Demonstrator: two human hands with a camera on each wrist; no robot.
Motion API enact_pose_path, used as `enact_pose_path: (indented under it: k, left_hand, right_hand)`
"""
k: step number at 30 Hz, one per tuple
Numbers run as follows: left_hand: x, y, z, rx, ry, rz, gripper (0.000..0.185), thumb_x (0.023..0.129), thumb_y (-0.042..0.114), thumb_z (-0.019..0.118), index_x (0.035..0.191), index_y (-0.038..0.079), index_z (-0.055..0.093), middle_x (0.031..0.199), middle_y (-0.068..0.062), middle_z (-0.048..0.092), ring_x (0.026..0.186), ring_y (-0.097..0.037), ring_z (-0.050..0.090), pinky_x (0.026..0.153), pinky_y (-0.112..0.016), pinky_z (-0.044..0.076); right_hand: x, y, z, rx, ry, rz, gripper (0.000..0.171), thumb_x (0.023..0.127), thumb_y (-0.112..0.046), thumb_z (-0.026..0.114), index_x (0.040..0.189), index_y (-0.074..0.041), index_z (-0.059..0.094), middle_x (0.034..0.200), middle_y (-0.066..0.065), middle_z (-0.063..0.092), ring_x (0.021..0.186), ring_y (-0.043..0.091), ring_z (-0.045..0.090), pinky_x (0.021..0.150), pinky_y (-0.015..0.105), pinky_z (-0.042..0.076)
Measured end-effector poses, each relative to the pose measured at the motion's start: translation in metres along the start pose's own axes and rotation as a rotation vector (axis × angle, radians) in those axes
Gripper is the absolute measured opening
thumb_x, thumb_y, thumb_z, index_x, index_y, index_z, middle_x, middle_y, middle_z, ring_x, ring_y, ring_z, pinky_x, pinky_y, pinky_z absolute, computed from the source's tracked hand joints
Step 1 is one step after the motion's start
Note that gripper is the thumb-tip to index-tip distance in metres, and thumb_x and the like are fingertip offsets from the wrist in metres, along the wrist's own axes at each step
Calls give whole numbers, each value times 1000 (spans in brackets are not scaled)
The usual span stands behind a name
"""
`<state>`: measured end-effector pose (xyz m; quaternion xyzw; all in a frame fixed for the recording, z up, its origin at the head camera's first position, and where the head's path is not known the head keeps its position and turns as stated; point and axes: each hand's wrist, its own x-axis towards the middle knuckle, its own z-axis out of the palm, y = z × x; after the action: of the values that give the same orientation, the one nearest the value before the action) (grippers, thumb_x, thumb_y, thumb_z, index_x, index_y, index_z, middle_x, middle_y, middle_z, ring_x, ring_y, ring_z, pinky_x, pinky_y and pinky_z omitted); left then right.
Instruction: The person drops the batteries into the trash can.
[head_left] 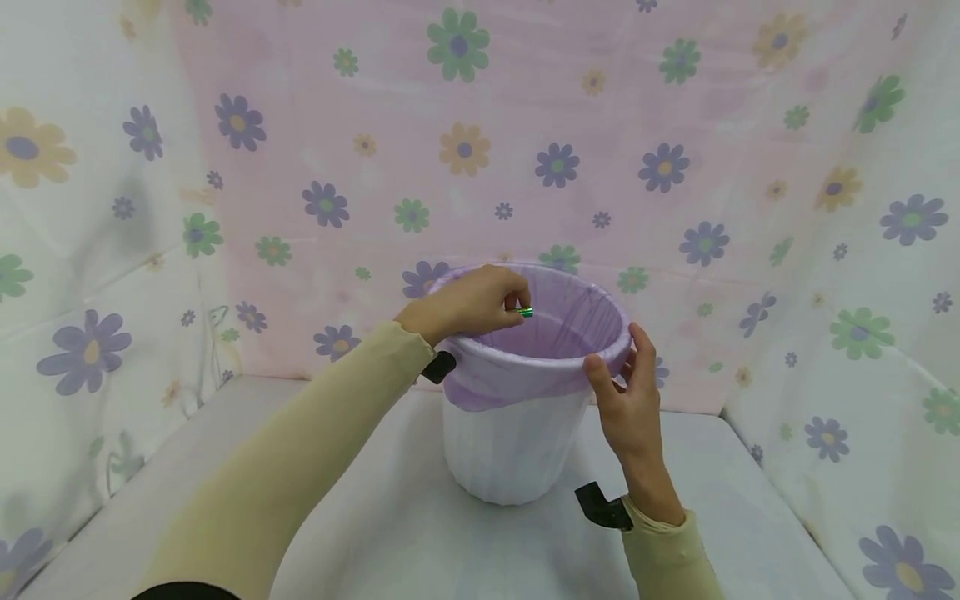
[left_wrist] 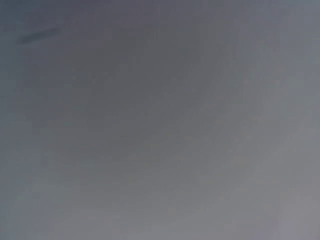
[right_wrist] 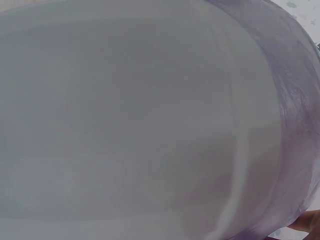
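Note:
A white trash bin [head_left: 502, 450] stands upright, lined with a purple trash bag [head_left: 517, 383] folded over its rim. My left hand [head_left: 480, 300] is over the left part of the bin's mouth. Between its thumb and fingers it pinches a small shiny green cylinder [head_left: 526, 312], one end sticking out to the right. My right hand [head_left: 630, 400] holds the bin's right side near the rim, thumb at the front and fingers round the outer side. The right wrist view shows the bin's wall [right_wrist: 125, 120] and the bag's edge [right_wrist: 300, 125] close up. The left wrist view is a grey blur.
The bin rests on a white-covered table [head_left: 390, 517]. Behind it hangs a pink flowered cloth [head_left: 510, 100], with white flowered cloth sides [head_left: 862, 292] to the left and right. Black wrist mounts [head_left: 603, 508] stick out from the arms.

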<state>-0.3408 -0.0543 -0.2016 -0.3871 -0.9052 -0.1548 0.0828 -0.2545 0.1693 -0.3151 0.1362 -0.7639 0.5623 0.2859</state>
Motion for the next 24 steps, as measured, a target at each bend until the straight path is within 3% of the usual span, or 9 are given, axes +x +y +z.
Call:
enact_pose_path:
  k: [11,19,24]
  left_hand:
    - [0,2,0,1,-15,-16,11,89,17,68,98,12,68,88,0,61,84,-16,55,79,-29,45]
    - [-2,1,0,11,17,-4,27,88,24,70,109,10,64,99,-6,62,93,-20,55,84,-31,43]
    - [0,1,-1,34,9,-2,22,88,24,68,105,11,65,96,-5,63,88,-17,55,82,-31,43]
  right_hand:
    - [0,-1,0,12,-4,-1,72,92,-34,61,150,-24,20,140,12,40,122,28,46,98,53,40]
    - [1,-1,0,9,-15,6,73,92,-36,61,151,-25,19,140,15,40,122,28,46,98,52,40]
    - [1,0,-1,-15,-10,6,73,92,-35,61,151,-24,18,140,15,41,123,29,46,98,53,40]
